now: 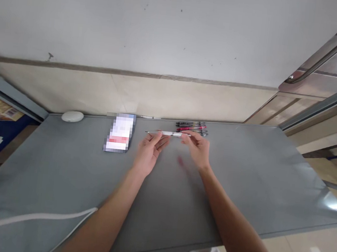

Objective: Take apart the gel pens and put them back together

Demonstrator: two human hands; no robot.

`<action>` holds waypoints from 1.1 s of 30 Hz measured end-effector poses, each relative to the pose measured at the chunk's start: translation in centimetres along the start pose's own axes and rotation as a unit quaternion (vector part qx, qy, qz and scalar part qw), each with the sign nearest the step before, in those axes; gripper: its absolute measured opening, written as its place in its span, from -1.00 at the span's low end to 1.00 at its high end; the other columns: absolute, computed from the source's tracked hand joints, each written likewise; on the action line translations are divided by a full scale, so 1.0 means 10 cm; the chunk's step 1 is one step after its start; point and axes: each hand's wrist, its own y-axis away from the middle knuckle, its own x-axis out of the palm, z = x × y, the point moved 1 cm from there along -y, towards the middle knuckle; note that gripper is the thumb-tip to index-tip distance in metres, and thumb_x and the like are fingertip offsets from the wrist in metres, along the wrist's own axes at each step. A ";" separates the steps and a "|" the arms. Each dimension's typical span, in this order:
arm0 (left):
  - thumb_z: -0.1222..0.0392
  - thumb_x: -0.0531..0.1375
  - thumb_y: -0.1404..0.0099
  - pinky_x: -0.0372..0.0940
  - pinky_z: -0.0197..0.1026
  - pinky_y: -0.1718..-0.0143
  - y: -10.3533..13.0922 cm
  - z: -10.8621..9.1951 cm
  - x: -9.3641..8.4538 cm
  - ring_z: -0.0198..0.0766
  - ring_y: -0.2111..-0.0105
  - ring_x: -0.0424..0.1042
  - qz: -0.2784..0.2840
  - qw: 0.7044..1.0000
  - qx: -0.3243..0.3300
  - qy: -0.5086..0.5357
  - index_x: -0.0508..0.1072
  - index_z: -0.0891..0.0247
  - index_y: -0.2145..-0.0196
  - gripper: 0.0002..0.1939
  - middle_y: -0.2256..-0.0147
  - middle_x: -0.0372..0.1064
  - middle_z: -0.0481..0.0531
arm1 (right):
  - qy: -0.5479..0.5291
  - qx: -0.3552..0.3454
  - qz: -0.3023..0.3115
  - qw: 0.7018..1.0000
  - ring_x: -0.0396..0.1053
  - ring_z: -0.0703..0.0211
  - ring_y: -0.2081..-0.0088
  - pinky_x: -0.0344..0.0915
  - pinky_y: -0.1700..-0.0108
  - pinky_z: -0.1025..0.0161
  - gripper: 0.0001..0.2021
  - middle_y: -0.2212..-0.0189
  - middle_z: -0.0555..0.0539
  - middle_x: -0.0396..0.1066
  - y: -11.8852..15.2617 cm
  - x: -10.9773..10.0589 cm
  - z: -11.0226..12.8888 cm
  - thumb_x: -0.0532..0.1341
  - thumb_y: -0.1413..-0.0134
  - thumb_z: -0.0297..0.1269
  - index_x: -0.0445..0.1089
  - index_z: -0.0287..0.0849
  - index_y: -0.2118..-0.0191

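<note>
A white pen (171, 134) is held level above the grey table, its pointed metal tip toward the left. My left hand (150, 150) pinches it near the tip end between thumb and fingers. At the other end, my right hand (196, 148) grips the pen with thumb and forefinger. Just beyond my right hand lie several dark pens and a red pen (190, 127) in a loose bunch. Another slim white pen (150, 117) rests by the wall, beyond my left hand.
A phone (120, 133) with a blurred, lit screen lies left of my hands. Farther left sits a white rounded case (72, 116). White cables (38, 216) cross the grey table (241, 174) at lower left. A wall (147, 93) borders its far edge; a metal door handle (329, 54) is at upper right.
</note>
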 end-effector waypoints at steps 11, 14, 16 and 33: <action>-0.08 0.15 -0.29 0.26 -0.06 0.00 -0.15 -0.21 -0.27 -0.04 0.06 0.43 0.028 0.862 0.181 -0.473 0.52 0.13 0.17 -0.69 0.12 0.50 0.10 | -0.352 0.071 -0.181 0.916 0.23 0.40 0.61 0.37 0.41 0.32 -0.67 0.57 0.17 0.18 -0.17 0.26 -0.09 0.16 -0.06 0.14 0.23 -0.03 0.32; 0.01 0.07 -0.35 0.18 0.01 -0.10 -0.18 -0.16 -0.30 0.01 -0.02 0.37 0.067 0.739 0.255 -0.620 0.50 0.18 0.06 -0.67 0.04 0.45 0.16 | -0.392 0.065 -0.199 0.896 -0.11 0.39 0.68 0.06 0.63 0.39 -0.61 0.65 0.19 -0.09 -0.18 0.29 -0.13 0.08 -0.09 0.19 0.13 -0.04 0.42; 0.06 0.05 -0.36 0.01 0.07 -0.23 -0.18 -0.11 -0.32 0.05 -0.14 0.26 0.080 0.662 0.296 -0.684 0.47 0.23 0.00 -0.64 -0.04 0.40 0.21 | -0.411 0.052 -0.188 0.891 -0.18 0.34 0.66 -0.05 0.65 0.37 -0.58 0.65 0.17 -0.18 -0.18 0.29 -0.16 0.03 -0.12 0.19 0.05 -0.06 0.49; -0.13 0.00 -0.36 -0.30 0.29 -0.28 -0.09 0.04 -0.36 0.18 -0.32 -0.09 0.064 0.517 0.268 -0.810 0.20 0.13 -0.27 -0.40 -0.31 0.02 0.15 | -0.464 -0.002 -0.153 0.873 -0.13 0.24 0.56 0.04 0.50 0.26 -0.65 0.57 0.11 -0.22 -0.22 0.31 -0.27 -0.01 -0.11 -0.03 -0.07 -0.09 0.57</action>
